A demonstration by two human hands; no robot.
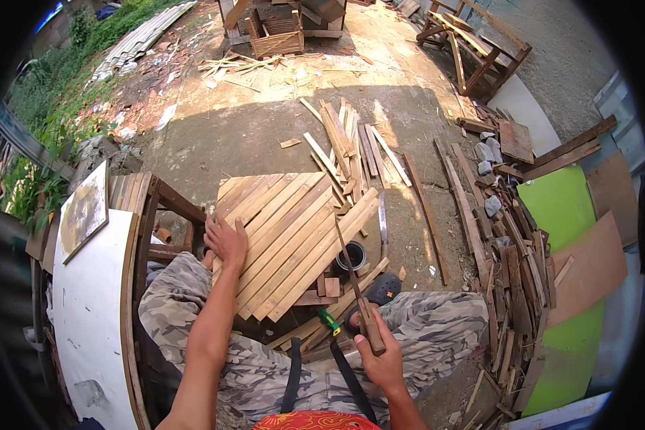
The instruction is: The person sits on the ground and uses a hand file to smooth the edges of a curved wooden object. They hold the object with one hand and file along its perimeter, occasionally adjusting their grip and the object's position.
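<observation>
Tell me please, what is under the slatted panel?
Wood blocks show below the lower right edge of the panel. The panel covers the rest, so what lies under its middle cannot be seen.

The bare left forearm point(210, 326) is extended far forward, and the bare left hand point(226, 242) is laid palm down, spread. The bare right hand point(383, 358) is curled in a grip; the bare right forearm point(406, 411) is held farther back.
</observation>
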